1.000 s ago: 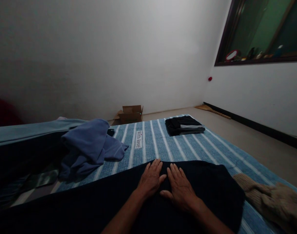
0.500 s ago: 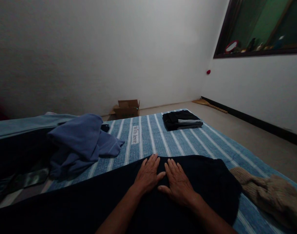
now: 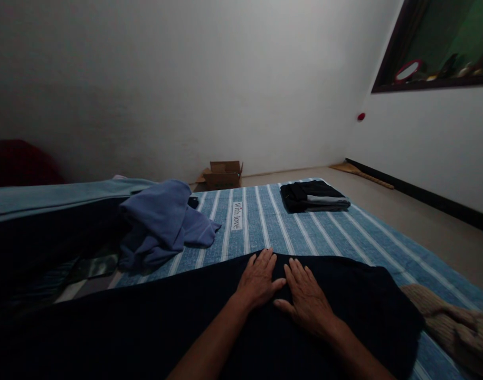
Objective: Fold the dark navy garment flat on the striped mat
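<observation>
A large dark navy garment [image 3: 154, 327] lies spread across the near part of a blue-and-white striped bed cover [image 3: 261, 221]. It looks like trousers, but the dim light hides its details. My left hand [image 3: 257, 279] rests flat on it near its far edge, fingers stretched forward. Just to the right, my right hand [image 3: 306, 296] also lies flat on the cloth, thumb spread toward the left hand. Neither hand grips anything. The garment's right end reaches a tan knitted item [image 3: 451, 322], partly cut off by the frame.
A crumpled blue garment [image 3: 158, 221] lies to the left, beside more dark and light-blue clothes [image 3: 59, 198]. A folded dark stack [image 3: 314, 196] sits near the bed's far corner. Beyond the bed, a cardboard box [image 3: 224, 177] stands by the wall [image 3: 225, 95].
My view has turned left, so everything sits further right in the picture. Both hands stay flat on the dark garment in nearly the same spots.
</observation>
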{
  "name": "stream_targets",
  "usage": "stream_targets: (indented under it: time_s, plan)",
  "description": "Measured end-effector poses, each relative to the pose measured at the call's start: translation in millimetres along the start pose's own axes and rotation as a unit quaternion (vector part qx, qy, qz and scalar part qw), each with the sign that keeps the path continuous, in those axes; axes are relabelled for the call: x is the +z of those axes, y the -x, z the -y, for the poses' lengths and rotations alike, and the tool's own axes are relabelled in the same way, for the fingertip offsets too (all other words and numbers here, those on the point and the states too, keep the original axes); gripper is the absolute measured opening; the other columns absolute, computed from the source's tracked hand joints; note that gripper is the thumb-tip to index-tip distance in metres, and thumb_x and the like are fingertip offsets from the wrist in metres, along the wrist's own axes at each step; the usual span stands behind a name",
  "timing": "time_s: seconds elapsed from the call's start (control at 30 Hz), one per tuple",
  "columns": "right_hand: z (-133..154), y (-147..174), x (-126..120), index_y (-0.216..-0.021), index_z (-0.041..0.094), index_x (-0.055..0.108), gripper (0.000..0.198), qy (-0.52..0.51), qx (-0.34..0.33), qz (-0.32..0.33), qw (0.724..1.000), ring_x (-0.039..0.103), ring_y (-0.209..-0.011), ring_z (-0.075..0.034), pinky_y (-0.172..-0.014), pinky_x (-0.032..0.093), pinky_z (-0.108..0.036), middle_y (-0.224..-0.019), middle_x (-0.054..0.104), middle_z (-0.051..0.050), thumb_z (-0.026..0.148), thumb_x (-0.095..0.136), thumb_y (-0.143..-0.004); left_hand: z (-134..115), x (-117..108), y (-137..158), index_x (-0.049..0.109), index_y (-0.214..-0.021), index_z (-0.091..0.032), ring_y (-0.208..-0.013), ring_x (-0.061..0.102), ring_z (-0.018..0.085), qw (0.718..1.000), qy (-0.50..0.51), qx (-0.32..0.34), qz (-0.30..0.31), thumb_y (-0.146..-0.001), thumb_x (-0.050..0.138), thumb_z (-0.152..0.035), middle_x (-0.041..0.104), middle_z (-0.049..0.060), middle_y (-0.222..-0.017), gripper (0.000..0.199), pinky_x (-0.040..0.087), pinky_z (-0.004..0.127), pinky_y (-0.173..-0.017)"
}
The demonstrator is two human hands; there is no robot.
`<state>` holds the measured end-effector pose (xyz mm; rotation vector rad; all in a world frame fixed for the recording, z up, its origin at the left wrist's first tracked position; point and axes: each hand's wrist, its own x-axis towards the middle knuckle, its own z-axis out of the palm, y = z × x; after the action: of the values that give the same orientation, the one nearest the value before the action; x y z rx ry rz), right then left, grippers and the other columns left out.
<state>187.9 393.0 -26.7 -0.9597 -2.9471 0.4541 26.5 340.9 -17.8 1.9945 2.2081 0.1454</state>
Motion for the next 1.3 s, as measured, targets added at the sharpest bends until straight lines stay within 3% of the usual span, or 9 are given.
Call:
stream_targets:
  time_s: [0.53, 1.03, 1.3]
  plan:
    - [-10, 6, 7, -0.141, 0.004, 0.027, 0.089, 0.056, 0.043, -0.056, 0.996, 0.005, -0.137, -0.029, -0.111, 0.008, -0.047, -0.148, 0.014, -0.02, 0.071, 0.031, -0.082, 6, 11, 1, 0.03, -0.141, -0.015, -0.139, 0.013, 0.023, 1.0, 0.025, 0.008, -0.018, -0.087, 0.033, -0.059, 0.02, 0.009, -0.151, 0.07, 0.014, 0.046, -0.112]
    - [-21, 14, 6, -0.141, 0.006, 0.028, 0.086, 0.06, 0.067, -0.058, 0.994, 0.009, -0.137, -0.029, -0.111, 0.01, -0.046, -0.148, 0.016, -0.019, 0.07, 0.032, -0.083, 4, 7, 1, 0.029, -0.141, -0.017, -0.139, 0.012, 0.024, 1.0, 0.025, 0.005, -0.008, -0.087, 0.034, -0.058, 0.019, 0.01, -0.151, 0.068, 0.014, 0.046, -0.111]
    - [-45, 20, 10, -0.138, 0.002, 0.032, 0.089, 0.108, 0.109, -0.085, 0.985, 0.013, -0.136, -0.032, -0.11, 0.01, -0.048, -0.146, 0.022, -0.023, 0.071, 0.03, -0.082, 4, 5, 2, 0.03, -0.141, -0.016, -0.139, 0.012, 0.024, 1.0, 0.024, 0.003, -0.004, -0.087, 0.035, -0.058, 0.019, 0.011, -0.151, 0.068, 0.014, 0.046, -0.111]
